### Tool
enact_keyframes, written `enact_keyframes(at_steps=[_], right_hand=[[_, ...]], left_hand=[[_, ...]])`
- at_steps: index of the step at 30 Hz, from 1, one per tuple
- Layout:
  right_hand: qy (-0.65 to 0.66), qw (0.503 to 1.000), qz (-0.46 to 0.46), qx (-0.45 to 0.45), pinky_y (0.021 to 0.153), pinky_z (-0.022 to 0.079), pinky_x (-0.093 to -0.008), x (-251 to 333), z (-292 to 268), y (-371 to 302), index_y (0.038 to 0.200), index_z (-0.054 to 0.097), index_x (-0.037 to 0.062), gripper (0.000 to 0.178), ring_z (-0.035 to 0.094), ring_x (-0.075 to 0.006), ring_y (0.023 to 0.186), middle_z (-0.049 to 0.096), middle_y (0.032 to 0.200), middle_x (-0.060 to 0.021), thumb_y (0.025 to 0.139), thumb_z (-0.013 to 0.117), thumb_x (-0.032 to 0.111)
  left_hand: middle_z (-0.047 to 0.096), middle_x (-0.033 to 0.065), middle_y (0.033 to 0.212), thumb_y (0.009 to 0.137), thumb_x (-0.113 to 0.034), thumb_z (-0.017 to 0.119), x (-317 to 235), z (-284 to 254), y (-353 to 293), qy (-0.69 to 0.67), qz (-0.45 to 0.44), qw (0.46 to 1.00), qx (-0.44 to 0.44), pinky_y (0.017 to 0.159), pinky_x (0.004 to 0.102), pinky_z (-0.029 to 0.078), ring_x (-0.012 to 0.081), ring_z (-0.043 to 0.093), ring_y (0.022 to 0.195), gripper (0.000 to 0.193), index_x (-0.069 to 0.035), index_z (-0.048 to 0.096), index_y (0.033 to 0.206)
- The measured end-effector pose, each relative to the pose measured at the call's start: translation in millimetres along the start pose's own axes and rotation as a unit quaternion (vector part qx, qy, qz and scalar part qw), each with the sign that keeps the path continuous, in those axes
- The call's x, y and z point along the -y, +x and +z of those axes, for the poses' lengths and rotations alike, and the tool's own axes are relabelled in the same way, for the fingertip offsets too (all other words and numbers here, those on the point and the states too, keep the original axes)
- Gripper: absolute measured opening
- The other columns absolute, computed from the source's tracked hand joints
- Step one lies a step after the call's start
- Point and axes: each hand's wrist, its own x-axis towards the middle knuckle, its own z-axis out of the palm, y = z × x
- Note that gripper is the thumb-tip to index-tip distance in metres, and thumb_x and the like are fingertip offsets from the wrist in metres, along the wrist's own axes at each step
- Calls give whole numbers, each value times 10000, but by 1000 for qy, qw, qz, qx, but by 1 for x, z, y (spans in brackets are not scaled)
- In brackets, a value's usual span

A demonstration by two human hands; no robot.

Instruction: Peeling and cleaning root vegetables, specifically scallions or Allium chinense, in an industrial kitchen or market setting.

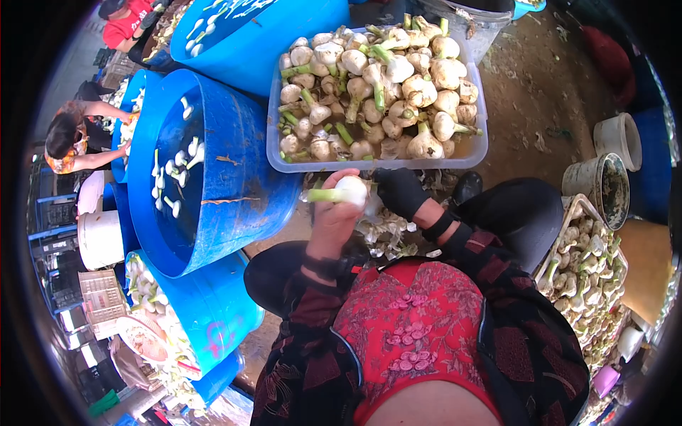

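Note:
My bare left hand [334, 221] is closed around a peeled white garlic bulb [351, 190], its short green stem pointing left. Close beside the bulb, my right hand [402, 193] wears a black glove, its fingers curled. Whatever lies in the gloved fingers is hidden. Just beyond both hands is a clear plastic tub [376, 166] heaped with unpeeled, soil-stained garlic bulbs [419, 91] with cut green stems. Below my hands, papery garlic skins [387, 238] lie in a pile between my knees.
A large blue barrel [245, 181] to my left holds liquid and floating peeled garlic; more blue tubs [284, 42] stand around it. On my right are a basket of garlic [582, 266] and dirty white buckets [597, 186]. A co-worker [71, 138] reaches into a tub at far left.

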Motion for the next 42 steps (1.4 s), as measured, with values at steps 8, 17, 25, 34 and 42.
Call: enact_keyframes(at_steps=[8,17,25,34,42], right_hand=[[299,921,-151,-200,703,474,-385,17,-3,-10,992,608,44,327,578,-357,809,614,877,-149,674,663,97],[102,943,-179,-262,586,439,-390,20,-6,-10,803,589,30,123,548,-338,680,552,717,-153,702,635,82],[550,833,29,-62,537,425,-241,9,-18,-9,825,593,-6,118,526,-116,576,567,634,-33,814,577,111],[366,885,-285,-30,539,436,-311,25,-45,-32,809,578,8,173,547,-202,579,566,700,-74,772,648,163],[171,972,-148,64,637,474,-358,24,-23,-27,888,637,77,292,605,-276,686,622,763,-135,662,706,249]], left_hand=[[530,51,896,592,-7,682,3,0,1,169,102,971,-136,627,222,466,128,550,777,511,-35,451,1046],[538,34,888,549,-113,761,20,-6,2,441,161,870,-148,728,237,449,104,523,787,514,-20,496,980],[569,68,1009,716,-120,621,9,-4,1,60,-26,998,-25,706,259,483,151,579,851,449,-12,473,1126],[621,182,912,791,-184,531,14,-42,20,-358,-65,923,-124,914,509,412,346,565,944,180,-17,597,790],[569,204,1072,825,-194,483,2,-22,9,-425,1,902,-69,1006,568,277,374,430,1154,234,17,566,885]])
